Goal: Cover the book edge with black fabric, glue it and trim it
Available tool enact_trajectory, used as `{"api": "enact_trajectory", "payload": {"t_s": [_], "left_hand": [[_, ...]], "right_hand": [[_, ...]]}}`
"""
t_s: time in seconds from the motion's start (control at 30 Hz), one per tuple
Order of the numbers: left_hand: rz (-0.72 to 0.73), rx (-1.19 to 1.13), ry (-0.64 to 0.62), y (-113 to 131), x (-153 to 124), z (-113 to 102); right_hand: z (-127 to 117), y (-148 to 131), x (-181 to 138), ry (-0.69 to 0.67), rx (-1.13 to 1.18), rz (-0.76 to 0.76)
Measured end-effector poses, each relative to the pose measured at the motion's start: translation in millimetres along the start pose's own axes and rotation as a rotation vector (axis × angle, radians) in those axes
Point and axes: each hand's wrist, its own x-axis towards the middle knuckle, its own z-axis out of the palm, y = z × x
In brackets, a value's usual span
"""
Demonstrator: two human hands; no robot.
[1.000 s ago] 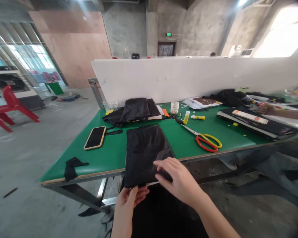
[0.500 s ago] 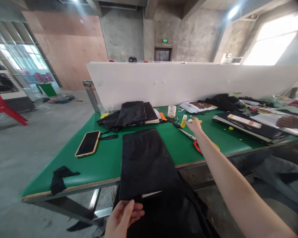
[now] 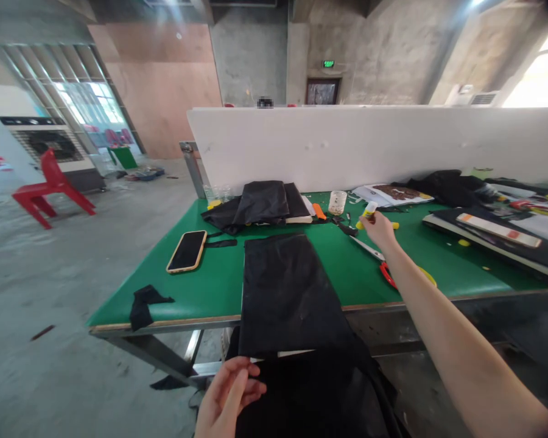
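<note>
A long black cloth-covered panel (image 3: pixel 287 292) lies on the green table (image 3: pixel 210 280) and hangs over its near edge. My left hand (image 3: pixel 228 395) pinches the panel's near left corner, below the table edge. My right arm stretches across the table, and my right hand (image 3: pixel 378 230) is closed round a small yellow glue stick (image 3: pixel 369 210) with a white cap, lifted a little off the table. Red-and-yellow scissors (image 3: pixel 383 264) lie under my right forearm, partly hidden by it.
A phone (image 3: pixel 187 251) lies left of the panel, a black cloth scrap (image 3: pixel 144 304) at the near left corner. Folded black fabric (image 3: pixel 260 204), a clear cup (image 3: pixel 337 202) and an orange cutter (image 3: pixel 318 211) sit before a white divider board (image 3: pixel 369 143). Black boards (image 3: pixel 493 237) fill the right.
My right hand left the panel's near end, reached to the far side of the table and closed on the glue stick, now raised. My left hand stays at the panel's corner.
</note>
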Motion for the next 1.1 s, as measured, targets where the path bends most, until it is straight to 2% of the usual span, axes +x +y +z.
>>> {"api": "enact_trajectory", "payload": {"t_s": [0.07, 0.13, 0.2, 0.27, 0.33, 0.4, 0.5, 0.57, 0.67, 0.77, 0.9, 1.0, 1.1], "left_hand": [[-0.005, -0.01, 0.009, -3.8, 0.5, -2.9], [-0.008, -0.043, 0.023, -7.5, -0.3, -3.2], [-0.007, -0.088, 0.034, -9.4, -2.0, -2.2], [-0.008, -0.114, 0.017, -8.7, -4.2, -1.3], [-0.015, -0.106, -0.025, -5.8, -6.3, -1.3], [-0.009, -0.092, -0.055, -1.7, -7.6, -1.2], [0.006, -0.093, -0.051, 5.1, -8.2, 1.9], [-0.001, -0.079, -0.029, 9.1, -7.6, 6.5], [-0.001, -0.026, -0.012, 12.8, -5.3, 14.2], [0.013, 0.015, -0.053, 13.2, -1.8, 19.3], [0.026, 0.049, -0.087, 12.8, 0.6, 22.4], [0.022, 0.054, -0.105, 14.5, -2.0, 22.3], [0.04, 0.067, -0.096, 16.7, -7.3, 20.3]], "right_hand": [[-12.1, -11.5, -39.3, -0.033, 0.07, -0.091], [-24.2, -22.5, -94.8, -0.105, 0.156, -0.189], [-34.3, -33.8, -157.7, -0.25, 0.316, -0.306], [-39.5, -44.9, -215.5, -0.44, 0.365, -0.357], [-38.3, -53.7, -258.0, -0.607, 0.382, -0.359], [-32.2, -58.4, -282.3, -0.692, 0.425, -0.291], [-22.5, -59.9, -293.5, -0.645, 0.547, -0.171], [-21.1, -61.7, -294.1, -0.606, 0.579, -0.15], [-25.9, -69.4, -297.4, -0.618, 0.487, -0.204], [-28.0, -78.7, -307.1, -0.627, 0.353, -0.289], [-20.0, -84.1, -320.5, -0.557, 0.194, -0.355], [-15.9, -82.7, -324.6, -0.513, 0.293, -0.372], [-17.1, -79.9, -321.8, -0.43, 0.502, -0.312]]}}
